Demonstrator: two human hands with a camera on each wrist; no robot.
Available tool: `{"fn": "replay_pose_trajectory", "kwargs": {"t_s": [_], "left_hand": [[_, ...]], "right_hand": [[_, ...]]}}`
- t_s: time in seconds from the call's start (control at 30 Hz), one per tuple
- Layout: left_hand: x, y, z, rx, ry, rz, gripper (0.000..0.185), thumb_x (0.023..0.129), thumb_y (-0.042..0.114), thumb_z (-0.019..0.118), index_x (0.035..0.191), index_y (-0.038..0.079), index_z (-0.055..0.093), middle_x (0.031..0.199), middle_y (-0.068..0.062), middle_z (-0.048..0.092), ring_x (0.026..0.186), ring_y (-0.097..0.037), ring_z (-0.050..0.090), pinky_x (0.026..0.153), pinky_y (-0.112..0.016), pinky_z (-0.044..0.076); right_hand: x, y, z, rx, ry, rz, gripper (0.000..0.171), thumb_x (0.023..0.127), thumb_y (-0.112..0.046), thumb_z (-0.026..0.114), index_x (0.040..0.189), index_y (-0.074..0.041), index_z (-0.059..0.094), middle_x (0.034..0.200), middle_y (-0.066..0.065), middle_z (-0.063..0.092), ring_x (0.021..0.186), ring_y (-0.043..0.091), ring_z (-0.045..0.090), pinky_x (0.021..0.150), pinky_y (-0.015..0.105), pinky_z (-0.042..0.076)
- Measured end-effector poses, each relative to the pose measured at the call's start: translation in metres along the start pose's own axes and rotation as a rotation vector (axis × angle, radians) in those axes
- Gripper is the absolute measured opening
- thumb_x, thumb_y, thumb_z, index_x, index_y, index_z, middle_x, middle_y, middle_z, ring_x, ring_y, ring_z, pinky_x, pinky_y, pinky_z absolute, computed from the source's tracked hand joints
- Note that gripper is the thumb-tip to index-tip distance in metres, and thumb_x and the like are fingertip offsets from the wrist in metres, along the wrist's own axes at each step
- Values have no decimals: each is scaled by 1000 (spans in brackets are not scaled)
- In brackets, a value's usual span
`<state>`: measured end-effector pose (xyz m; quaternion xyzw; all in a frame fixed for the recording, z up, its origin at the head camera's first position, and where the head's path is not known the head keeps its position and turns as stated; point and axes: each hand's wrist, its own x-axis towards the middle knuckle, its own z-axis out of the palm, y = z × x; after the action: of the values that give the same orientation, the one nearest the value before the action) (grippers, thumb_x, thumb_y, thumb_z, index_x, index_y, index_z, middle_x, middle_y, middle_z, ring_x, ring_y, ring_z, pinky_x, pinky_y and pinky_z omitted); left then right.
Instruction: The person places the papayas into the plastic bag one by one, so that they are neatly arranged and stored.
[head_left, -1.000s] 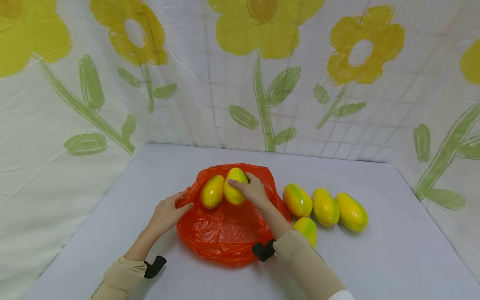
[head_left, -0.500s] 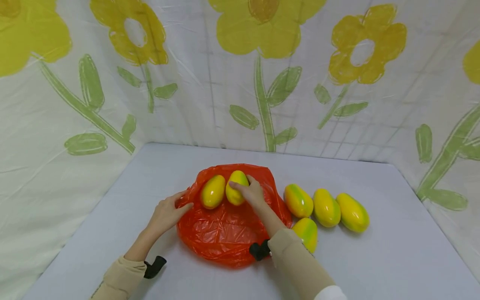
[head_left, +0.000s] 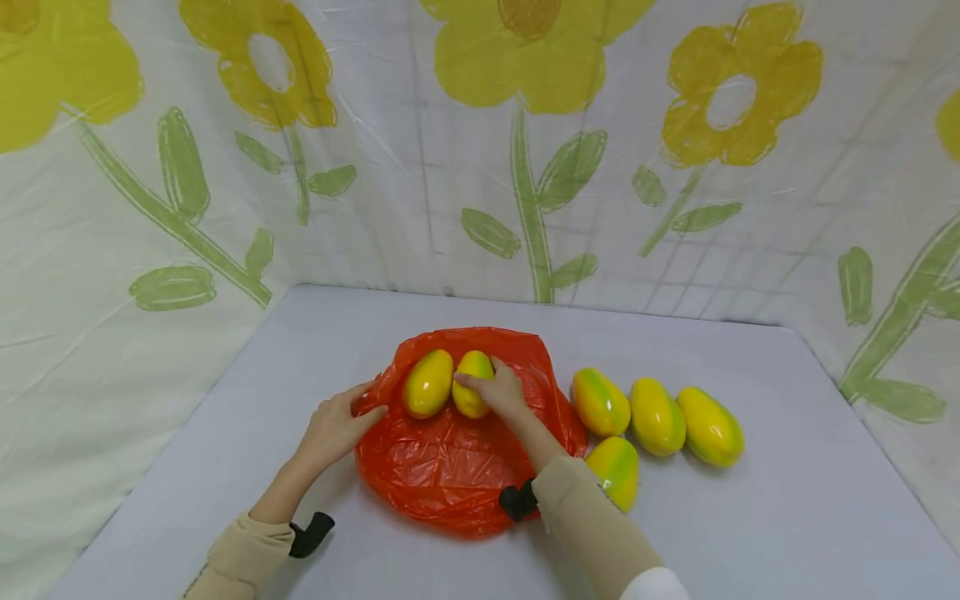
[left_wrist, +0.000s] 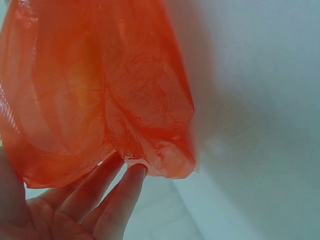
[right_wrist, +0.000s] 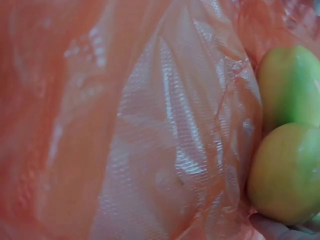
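Observation:
A red plastic bag [head_left: 457,475] lies spread with its mouth up in the head view. Inside, near its far side, two glossy yellow-green mangoes sit side by side. My right hand [head_left: 501,393] reaches over the bag and grips the right-hand mango [head_left: 471,398], thumb on its near face. The other mango [head_left: 428,385] lies just left of it. My left hand [head_left: 333,429] holds the bag's left rim between thumb and fingers; in the left wrist view its fingers [left_wrist: 95,185] touch the bag's edge. A fingertip [right_wrist: 275,230] shows under the nearer mango in the right wrist view.
Right of the bag, several more mangoes [head_left: 657,417] lie on the pale tabletop [head_left: 787,508]. One mango [head_left: 617,471] is closer to me, partly behind my right sleeve [head_left: 592,517]. A flower-printed curtain [head_left: 390,208] hangs behind the table.
My right hand has lowered the mango slightly toward me into the bag, beside the other one. My left hand has stayed at the bag's rim.

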<state>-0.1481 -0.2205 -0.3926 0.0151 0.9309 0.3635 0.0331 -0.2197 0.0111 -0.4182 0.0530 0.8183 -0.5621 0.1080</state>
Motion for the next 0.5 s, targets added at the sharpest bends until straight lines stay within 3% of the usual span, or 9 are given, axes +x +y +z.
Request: {"fn": "replay_pose_trajectory", "kwargs": {"t_s": [0.3, 0.5], "left_hand": [[0, 2, 0, -4, -2, 4, 53, 95, 23, 59, 139, -5, 47, 126, -29, 58, 100, -36, 61, 79, -45, 54], [0, 0, 1, -4, 1, 1, 53, 95, 22, 59, 140, -4, 47, 126, -29, 58, 96, -33, 60, 76, -42, 54]], "right_hand": [[2, 1, 0, -1, -19, 1, 78, 88, -39, 69, 146, 0, 36, 125, 18, 54, 107, 33, 52, 95, 46, 46], [0, 0, 0, -43, -41, -3, 83, 88, -39, 69, 150, 1, 30, 138, 20, 47, 116, 35, 49, 100, 49, 42]]}}
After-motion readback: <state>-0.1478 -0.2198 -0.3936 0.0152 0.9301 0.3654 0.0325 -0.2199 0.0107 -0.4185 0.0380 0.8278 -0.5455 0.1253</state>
